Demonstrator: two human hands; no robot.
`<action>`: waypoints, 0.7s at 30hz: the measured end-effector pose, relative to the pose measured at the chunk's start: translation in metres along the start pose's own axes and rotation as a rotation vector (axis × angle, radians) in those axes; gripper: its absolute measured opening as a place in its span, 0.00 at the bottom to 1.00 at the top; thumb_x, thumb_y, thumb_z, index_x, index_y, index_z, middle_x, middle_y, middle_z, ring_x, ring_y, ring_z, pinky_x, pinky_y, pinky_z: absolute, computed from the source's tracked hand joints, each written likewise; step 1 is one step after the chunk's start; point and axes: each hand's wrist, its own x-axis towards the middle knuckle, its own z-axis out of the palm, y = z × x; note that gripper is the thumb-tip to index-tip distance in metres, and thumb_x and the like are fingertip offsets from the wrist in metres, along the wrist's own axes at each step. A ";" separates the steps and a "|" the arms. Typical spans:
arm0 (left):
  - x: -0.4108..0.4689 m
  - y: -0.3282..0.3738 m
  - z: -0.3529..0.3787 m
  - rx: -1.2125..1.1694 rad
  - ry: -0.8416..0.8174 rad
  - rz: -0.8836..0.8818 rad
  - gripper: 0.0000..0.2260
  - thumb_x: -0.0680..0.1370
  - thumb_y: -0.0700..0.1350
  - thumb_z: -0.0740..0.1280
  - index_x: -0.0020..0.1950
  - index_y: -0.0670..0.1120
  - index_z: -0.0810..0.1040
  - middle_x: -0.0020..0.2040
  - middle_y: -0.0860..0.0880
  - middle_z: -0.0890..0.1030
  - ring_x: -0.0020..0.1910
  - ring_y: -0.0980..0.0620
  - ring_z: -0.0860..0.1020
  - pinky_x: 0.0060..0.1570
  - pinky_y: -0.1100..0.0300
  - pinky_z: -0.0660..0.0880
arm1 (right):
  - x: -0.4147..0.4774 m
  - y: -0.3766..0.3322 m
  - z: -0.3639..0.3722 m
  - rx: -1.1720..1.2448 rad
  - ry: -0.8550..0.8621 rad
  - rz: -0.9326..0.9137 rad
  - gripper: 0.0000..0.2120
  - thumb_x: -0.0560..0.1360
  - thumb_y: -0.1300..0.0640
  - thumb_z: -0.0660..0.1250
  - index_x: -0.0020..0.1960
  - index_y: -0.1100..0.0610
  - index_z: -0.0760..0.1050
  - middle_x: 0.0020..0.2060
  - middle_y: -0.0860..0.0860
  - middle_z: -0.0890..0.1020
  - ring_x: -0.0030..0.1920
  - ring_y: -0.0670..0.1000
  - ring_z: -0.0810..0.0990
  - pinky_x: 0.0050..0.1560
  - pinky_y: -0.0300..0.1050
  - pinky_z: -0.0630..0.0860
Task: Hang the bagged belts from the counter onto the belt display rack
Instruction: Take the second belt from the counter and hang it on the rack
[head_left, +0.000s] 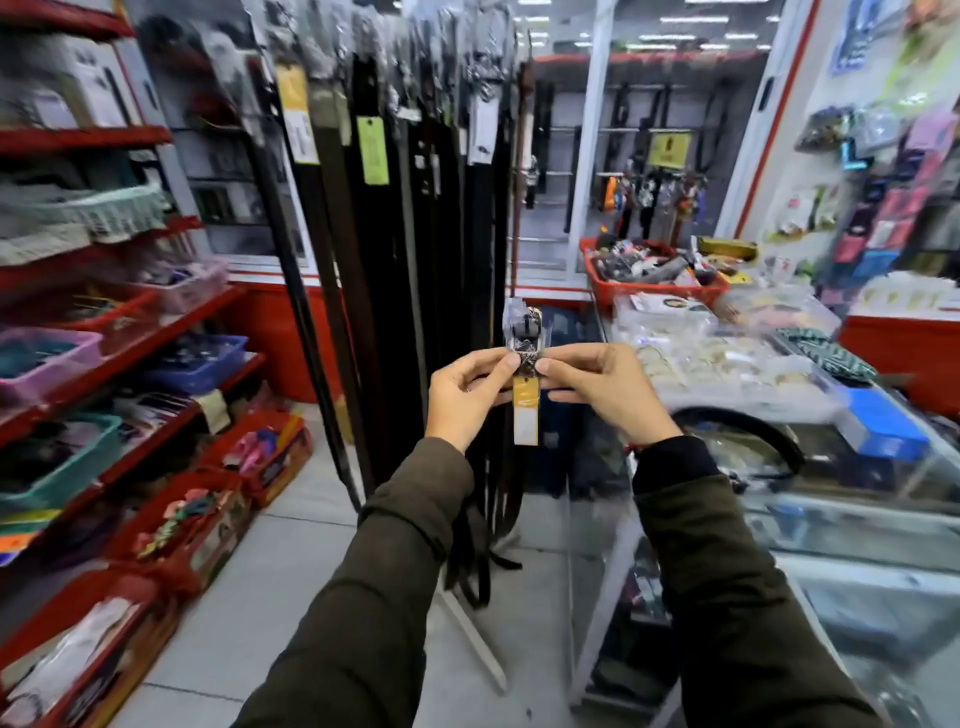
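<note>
A: What stands at the left?
B: Red shelves (130, 358), then the belt display rack (415, 218), full of dark belts.
A: And the hands?
B: The left hand (467, 395) and right hand (602, 389) both pinch the bagged belt (525, 338) before the rack, left of the glass counter's (779, 493) edge; its yellow tag (525, 410) hangs below.

We stand in a small shop on a pale tiled floor (291, 551). To our left run red shelves (119, 358) stacked with plastic baskets (47, 358) in pink, blue and teal, and red boxes low down. Straight ahead a glass-fronted wall cabinet (644, 156) with a red frame takes up the back. On our right a glass display surface (857, 519) stands below a white wall (841, 171) hung with packaged goods. Ceiling strip lights (696, 21) glow above.
</note>
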 end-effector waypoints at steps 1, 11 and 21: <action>0.005 0.006 -0.007 -0.007 0.018 0.014 0.09 0.78 0.39 0.72 0.57 0.38 0.84 0.47 0.46 0.87 0.45 0.54 0.87 0.44 0.63 0.83 | 0.007 -0.004 0.008 0.004 -0.009 -0.023 0.12 0.76 0.58 0.74 0.57 0.61 0.85 0.48 0.57 0.88 0.48 0.52 0.88 0.44 0.42 0.84; 0.067 0.105 -0.057 -0.009 0.176 0.204 0.04 0.78 0.42 0.73 0.51 0.47 0.87 0.46 0.49 0.88 0.48 0.51 0.87 0.43 0.60 0.83 | 0.075 -0.089 0.092 0.276 -0.093 -0.204 0.06 0.78 0.60 0.71 0.51 0.53 0.85 0.43 0.50 0.90 0.43 0.50 0.89 0.39 0.40 0.84; 0.099 0.224 -0.093 -0.002 0.230 0.416 0.12 0.79 0.38 0.70 0.62 0.39 0.82 0.52 0.42 0.85 0.51 0.47 0.83 0.43 0.63 0.84 | 0.122 -0.197 0.152 0.387 -0.122 -0.400 0.04 0.77 0.60 0.73 0.51 0.56 0.85 0.41 0.54 0.88 0.38 0.49 0.88 0.38 0.42 0.85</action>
